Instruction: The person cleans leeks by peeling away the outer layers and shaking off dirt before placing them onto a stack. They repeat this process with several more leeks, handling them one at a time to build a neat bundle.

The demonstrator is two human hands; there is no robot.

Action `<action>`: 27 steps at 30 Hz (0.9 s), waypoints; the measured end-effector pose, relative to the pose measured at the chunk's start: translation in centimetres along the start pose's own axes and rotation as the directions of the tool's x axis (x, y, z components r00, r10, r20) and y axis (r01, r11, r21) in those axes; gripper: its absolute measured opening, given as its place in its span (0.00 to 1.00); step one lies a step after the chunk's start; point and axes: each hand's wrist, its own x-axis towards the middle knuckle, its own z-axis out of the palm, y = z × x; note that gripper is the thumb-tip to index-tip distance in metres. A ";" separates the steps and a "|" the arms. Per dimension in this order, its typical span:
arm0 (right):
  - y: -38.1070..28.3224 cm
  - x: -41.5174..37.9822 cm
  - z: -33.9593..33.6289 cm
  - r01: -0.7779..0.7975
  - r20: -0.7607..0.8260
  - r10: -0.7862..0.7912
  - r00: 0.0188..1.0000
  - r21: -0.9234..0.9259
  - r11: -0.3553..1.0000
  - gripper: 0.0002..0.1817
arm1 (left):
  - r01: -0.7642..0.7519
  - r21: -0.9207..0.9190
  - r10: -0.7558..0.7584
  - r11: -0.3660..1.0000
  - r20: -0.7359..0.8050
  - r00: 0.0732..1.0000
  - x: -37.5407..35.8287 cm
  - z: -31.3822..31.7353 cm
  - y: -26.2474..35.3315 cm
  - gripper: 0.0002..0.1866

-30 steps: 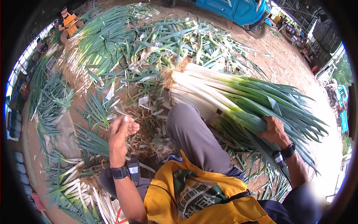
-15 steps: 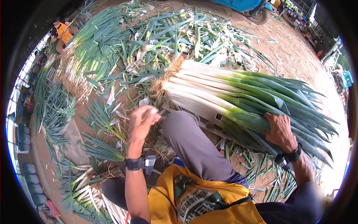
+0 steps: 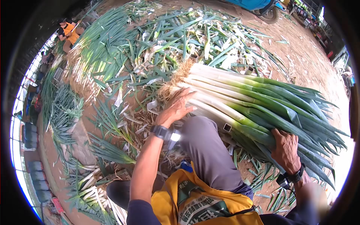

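A thick bundle of large green onions (image 3: 228, 88) lies across a low frame with square metal tube ends (image 3: 227, 127). Its brown roots (image 3: 182, 71) point left and its dark green tops fan out to the right. My left hand (image 3: 176, 108) lies on the near white stalks close to the roots, fingers stretched out and thumb apart. At the near side of the green tops, my right hand (image 3: 285, 149) is closed round some leaves; part of its fingers is hidden. My bent knee (image 3: 204, 146) is just below the bundle.
Loose leaves and peelings (image 3: 210, 37) are heaped behind the bundle. More green onions (image 3: 101, 48) are piled at the back left, and trimmed ones (image 3: 93, 198) lie at the lower left. A person in an orange vest (image 3: 70, 33) sits far left. A blue vehicle (image 3: 249, 4) stands behind.
My left hand has moved from the air beside the roots onto the white stalks. My right hand remains on the green leaves. The view has shifted slightly.
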 end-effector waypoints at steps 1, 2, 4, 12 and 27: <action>0.1 0.1 0.1 0.028 -0.016 -0.028 0.999 0.003 1.000 0.24 | -0.001 0.006 0.001 1.000 -0.020 1.000 0.1 0.3 0.1 0.35; 0.2 0.3 0.3 0.051 -0.033 -0.050 0.998 0.038 0.998 0.23 | 0.000 0.012 0.001 1.000 -0.042 0.999 0.4 0.7 0.3 0.35; 0.3 0.3 0.4 0.053 -0.028 -0.051 0.998 0.045 0.998 0.23 | -0.026 0.034 0.031 0.999 -0.168 0.985 0.6 1.9 0.7 0.34; -0.5 0.9 0.5 0.019 0.010 -0.019 1.000 0.011 1.000 0.29 | -0.059 0.019 0.062 0.998 -0.367 0.928 0.3 6.8 -1.9 0.32; -0.9 2.2 -0.3 -0.007 0.171 0.009 0.985 -0.008 1.000 0.24 | 0.048 0.088 -0.021 0.995 -0.281 0.959 0.0 5.7 -2.1 0.42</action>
